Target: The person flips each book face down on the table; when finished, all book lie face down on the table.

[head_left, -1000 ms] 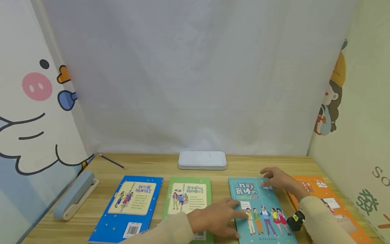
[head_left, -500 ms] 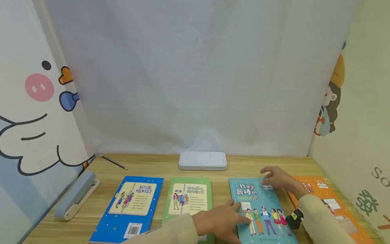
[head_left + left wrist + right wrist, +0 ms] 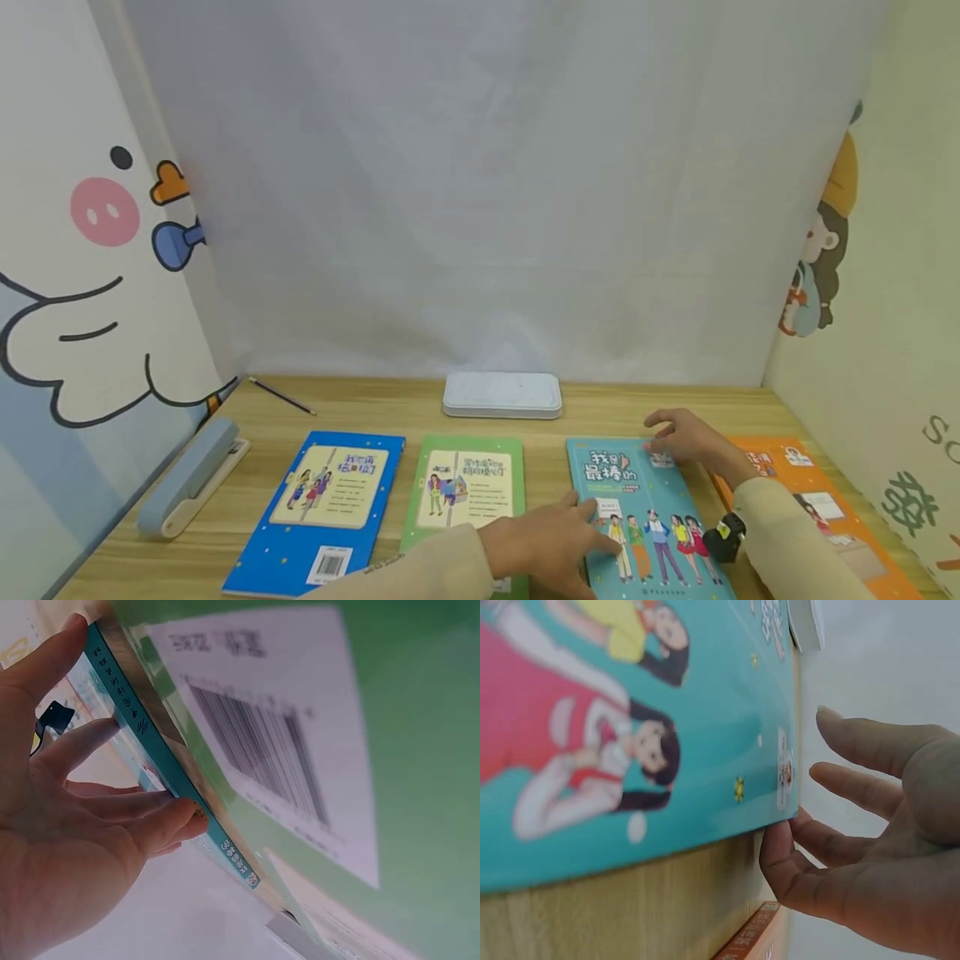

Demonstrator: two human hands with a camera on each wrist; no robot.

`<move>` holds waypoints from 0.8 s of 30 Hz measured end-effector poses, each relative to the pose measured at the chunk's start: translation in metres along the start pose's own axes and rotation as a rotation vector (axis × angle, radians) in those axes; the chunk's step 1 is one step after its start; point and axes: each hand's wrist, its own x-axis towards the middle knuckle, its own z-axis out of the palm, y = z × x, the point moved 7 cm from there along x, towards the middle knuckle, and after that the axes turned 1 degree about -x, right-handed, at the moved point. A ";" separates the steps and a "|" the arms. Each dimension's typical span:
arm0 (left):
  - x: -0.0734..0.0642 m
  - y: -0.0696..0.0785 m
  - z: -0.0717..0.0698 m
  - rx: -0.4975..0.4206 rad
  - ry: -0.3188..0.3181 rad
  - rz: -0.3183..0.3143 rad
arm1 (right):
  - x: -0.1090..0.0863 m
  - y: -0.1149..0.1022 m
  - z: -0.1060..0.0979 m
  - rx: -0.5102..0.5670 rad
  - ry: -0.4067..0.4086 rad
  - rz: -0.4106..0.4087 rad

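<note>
We see both hands at the teal book [image 3: 652, 518], which lies flat between them. The left hand [image 3: 551, 542] has its fingers spread and lightly bent, reaching to the book's left edge and cover; we see no grasp closed round it, and cannot tell how firmly it presses. The right hand [image 3: 684, 437] is loosely spread at the far right corner, one fingertip against the edge, gripping nothing that we can make out. Under the left wrist we find the green book [image 3: 467, 483], partly covered by the sleeve; farther left of that hand lie the blue book [image 3: 322, 500] and then the stapler [image 3: 191, 479]. Right of the right hand, partly behind its sleeve, we see the orange book [image 3: 832, 500]. Beyond the left hand sits the white case [image 3: 502, 395], with the pencil [image 3: 282, 395] far off to that hand's left.
</note>
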 end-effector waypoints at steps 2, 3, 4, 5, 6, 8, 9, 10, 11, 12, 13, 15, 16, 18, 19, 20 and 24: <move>0.001 0.000 0.000 -0.001 0.006 0.005 | 0.001 0.003 0.000 0.019 -0.002 0.012; 0.001 0.001 0.000 0.000 0.009 0.007 | 0.001 0.004 0.000 0.028 -0.005 0.017; 0.001 0.001 0.000 -0.004 0.010 0.008 | 0.002 0.005 0.000 0.039 -0.007 0.020; 0.001 0.001 0.000 -0.004 0.011 0.008 | 0.002 0.006 -0.001 0.054 -0.007 0.025; 0.001 0.000 0.000 -0.005 0.012 0.008 | 0.002 0.006 -0.002 0.062 -0.008 0.021; 0.001 0.000 0.000 -0.002 0.010 0.006 | 0.003 0.006 -0.003 0.095 -0.012 0.015; 0.001 0.000 0.000 -0.002 0.009 0.004 | 0.003 0.006 -0.005 0.115 -0.010 0.014; 0.001 0.000 0.000 -0.002 0.008 0.002 | 0.002 0.006 -0.005 0.132 -0.008 0.015; 0.001 0.000 0.000 -0.001 0.008 0.000 | 0.002 0.007 -0.006 0.150 -0.006 0.020; 0.001 0.000 0.000 0.006 0.009 0.002 | 0.002 0.007 -0.007 0.163 -0.004 0.023; 0.001 0.001 0.000 0.012 0.009 0.003 | 0.001 0.007 -0.008 0.180 0.000 0.031; 0.001 0.001 0.000 0.018 0.012 0.006 | -0.001 0.007 -0.009 0.207 0.006 0.044; 0.001 0.001 0.000 0.024 0.015 0.008 | -0.001 0.007 -0.009 0.212 0.005 0.048; 0.002 0.002 0.000 0.037 0.024 0.014 | -0.003 0.007 -0.010 0.219 0.001 0.054; 0.002 0.002 0.000 0.036 0.026 0.013 | -0.003 0.008 -0.010 0.219 -0.002 0.056; 0.002 0.003 0.000 0.037 0.028 0.013 | -0.003 0.008 -0.010 0.216 -0.010 0.054; 0.001 0.003 0.000 0.038 0.021 0.010 | -0.005 0.010 -0.009 0.177 -0.065 0.039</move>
